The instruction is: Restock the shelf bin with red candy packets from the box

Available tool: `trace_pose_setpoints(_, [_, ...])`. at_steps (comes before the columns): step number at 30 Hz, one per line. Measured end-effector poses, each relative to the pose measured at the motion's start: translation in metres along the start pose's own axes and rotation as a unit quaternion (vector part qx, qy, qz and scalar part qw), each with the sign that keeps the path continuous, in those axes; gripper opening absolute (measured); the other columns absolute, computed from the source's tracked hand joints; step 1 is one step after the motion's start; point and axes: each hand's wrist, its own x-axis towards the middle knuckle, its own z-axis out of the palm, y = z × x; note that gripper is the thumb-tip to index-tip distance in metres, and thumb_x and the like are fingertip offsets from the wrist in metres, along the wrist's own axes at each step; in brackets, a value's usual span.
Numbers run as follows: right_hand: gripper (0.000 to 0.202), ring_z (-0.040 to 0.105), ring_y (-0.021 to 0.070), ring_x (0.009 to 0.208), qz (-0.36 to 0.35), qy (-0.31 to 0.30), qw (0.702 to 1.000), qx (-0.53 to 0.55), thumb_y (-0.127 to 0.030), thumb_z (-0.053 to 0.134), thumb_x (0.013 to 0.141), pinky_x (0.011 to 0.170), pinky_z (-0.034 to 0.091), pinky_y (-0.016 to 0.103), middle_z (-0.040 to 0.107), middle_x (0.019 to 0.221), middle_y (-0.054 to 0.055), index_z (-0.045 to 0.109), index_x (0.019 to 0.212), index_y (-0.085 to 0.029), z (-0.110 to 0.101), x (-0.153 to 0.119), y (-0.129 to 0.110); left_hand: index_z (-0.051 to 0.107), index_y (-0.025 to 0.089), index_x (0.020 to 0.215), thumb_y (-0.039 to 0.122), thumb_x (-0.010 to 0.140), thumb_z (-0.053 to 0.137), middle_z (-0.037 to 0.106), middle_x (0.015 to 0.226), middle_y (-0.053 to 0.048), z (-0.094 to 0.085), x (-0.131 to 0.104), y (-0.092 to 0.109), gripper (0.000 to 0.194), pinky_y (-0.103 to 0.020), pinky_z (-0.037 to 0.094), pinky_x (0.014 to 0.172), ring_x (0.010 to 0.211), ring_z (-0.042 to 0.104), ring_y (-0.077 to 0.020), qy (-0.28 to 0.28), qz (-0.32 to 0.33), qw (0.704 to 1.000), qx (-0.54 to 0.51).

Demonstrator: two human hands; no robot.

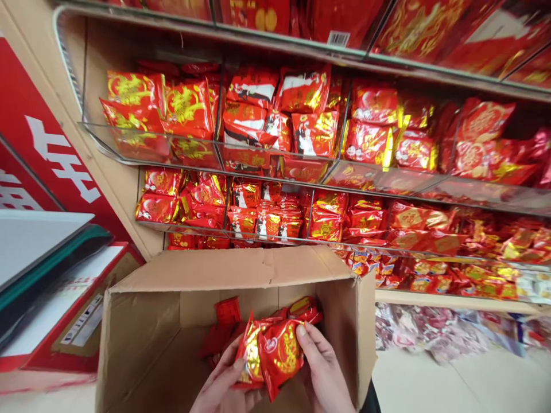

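Both hands are over the opening of a cardboard box (142, 344). My left hand (226, 373) is closed on a shiny red and gold packet (253, 350), thumb on its front. My right hand (321, 361) grips a second red packet (282, 353) with gold print, its thumb and fingers at the upper right edge. The two packets overlap side by side. Behind them, inside the box, lie more red packets (227, 311), partly hidden by the held ones.
Beyond the box stand shelves (275, 172) with clear dividers, filled with red and gold packets (187, 109). At left are a red box (116, 275) and a white panel (38, 235). Plastic-wrapped goods (430, 330) lie on the floor (465, 381) under the shelves.
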Motion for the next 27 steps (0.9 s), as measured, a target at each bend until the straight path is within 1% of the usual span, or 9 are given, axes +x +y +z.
trace_pose_setpoints(3, [0.031, 0.057, 0.0118, 0.068, 0.014, 0.033, 0.998, 0.048, -0.033, 0.077, 0.053, 0.061, 0.046, 0.021, 0.065, 0.076, -0.001, 0.062, 0.075, -0.018, -0.004, 0.002, -0.001, 0.064, 0.029, 0.091, 0.015, 0.072, 0.056, 0.069, 0.095, -0.001, -0.003, 0.002, 0.002, 0.025, -0.042, 0.040, 0.088, 0.093, 0.060, -0.0239, 0.010, 0.001, 1.000, -0.014])
trace_pose_setpoints(9, [0.040, 0.056, 0.0116, 0.069, 0.058, 0.081, 0.990, 0.097, -0.026, 0.081, 0.045, 0.057, 0.046, 0.020, 0.064, 0.082, -0.001, 0.060, 0.079, -0.019, -0.002, -0.005, -0.004, 0.062, 0.028, 0.099, 0.013, 0.073, 0.053, 0.067, 0.102, -0.002, -0.001, 0.006, -0.003, 0.031, -0.039, 0.038, 0.090, 0.096, 0.058, -0.0221, 0.049, 0.042, 0.998, -0.010])
trace_pose_setpoints(13, [0.033, 0.054, 0.0092, 0.062, 0.039, 0.034, 0.993, 0.108, -0.027, 0.080, 0.049, 0.054, 0.045, 0.019, 0.062, 0.075, -0.002, 0.057, 0.072, -0.018, 0.009, -0.012, 0.001, 0.057, 0.030, 0.106, 0.011, 0.068, 0.057, 0.064, 0.106, -0.001, 0.002, 0.007, -0.012, 0.043, -0.036, 0.036, 0.093, 0.104, 0.053, -0.0213, 0.023, 0.083, 0.996, 0.017])
trace_pose_setpoints(16, [0.026, 0.052, 0.0088, 0.057, 0.018, 0.003, 0.995, 0.103, -0.030, 0.076, 0.057, 0.049, 0.042, 0.019, 0.061, 0.069, -0.002, 0.055, 0.068, -0.019, 0.013, -0.015, 0.010, 0.053, 0.031, 0.107, 0.015, 0.064, 0.063, 0.060, 0.112, 0.000, 0.006, 0.004, -0.019, 0.047, -0.032, 0.039, 0.088, 0.105, 0.052, -0.0214, -0.006, 0.125, 0.991, 0.055])
trace_pose_setpoints(17, [0.024, 0.051, 0.0088, 0.056, 0.008, -0.008, 0.995, 0.095, -0.030, 0.074, 0.060, 0.050, 0.041, 0.019, 0.060, 0.067, -0.003, 0.053, 0.066, -0.019, 0.013, -0.016, 0.014, 0.051, 0.031, 0.108, 0.017, 0.064, 0.065, 0.059, 0.113, 0.000, 0.007, 0.003, -0.021, 0.048, -0.031, 0.042, 0.084, 0.102, 0.053, -0.0207, 0.004, 0.145, 0.987, 0.075])
trace_pose_setpoints(19, [0.025, 0.051, 0.0092, 0.061, -0.019, -0.027, 0.997, 0.073, -0.029, 0.072, 0.063, 0.056, 0.043, 0.020, 0.059, 0.068, -0.003, 0.049, 0.060, -0.018, 0.011, -0.016, 0.023, 0.047, 0.032, 0.106, 0.018, 0.065, 0.068, 0.061, 0.107, 0.000, 0.009, 0.001, -0.024, 0.048, -0.027, 0.045, 0.077, 0.091, 0.057, -0.0176, 0.053, 0.178, 0.975, 0.119])
trace_pose_setpoints(22, [0.030, 0.052, 0.0093, 0.069, -0.054, -0.034, 0.998, 0.027, -0.026, 0.073, 0.062, 0.064, 0.043, 0.021, 0.060, 0.082, -0.002, 0.045, 0.056, -0.017, 0.005, -0.017, 0.035, 0.044, 0.030, 0.101, 0.016, 0.065, 0.069, 0.064, 0.093, 0.002, 0.011, -0.001, -0.024, 0.046, -0.025, 0.046, 0.075, 0.083, 0.059, -0.0134, 0.121, 0.171, 0.969, 0.130])
trace_pose_setpoints(23, [0.030, 0.051, 0.0087, 0.068, -0.056, -0.041, 0.998, 0.011, -0.026, 0.073, 0.061, 0.063, 0.042, 0.020, 0.060, 0.082, -0.003, 0.045, 0.056, -0.016, 0.004, -0.017, 0.038, 0.044, 0.029, 0.099, 0.016, 0.065, 0.069, 0.065, 0.091, 0.003, 0.011, -0.002, -0.024, 0.045, -0.025, 0.046, 0.075, 0.083, 0.059, -0.0131, 0.125, 0.165, 0.971, 0.117])
trace_pose_setpoints(27, [0.026, 0.047, 0.0074, 0.054, -0.049, -0.103, 0.993, -0.014, -0.024, 0.075, 0.059, 0.053, 0.039, 0.018, 0.056, 0.061, -0.005, 0.051, 0.064, -0.018, 0.006, -0.016, 0.045, 0.045, 0.026, 0.092, 0.018, 0.065, 0.069, 0.066, 0.084, 0.002, 0.007, -0.003, -0.019, 0.037, -0.025, 0.048, 0.071, 0.078, 0.061, -0.0131, 0.122, 0.171, 0.975, 0.070])
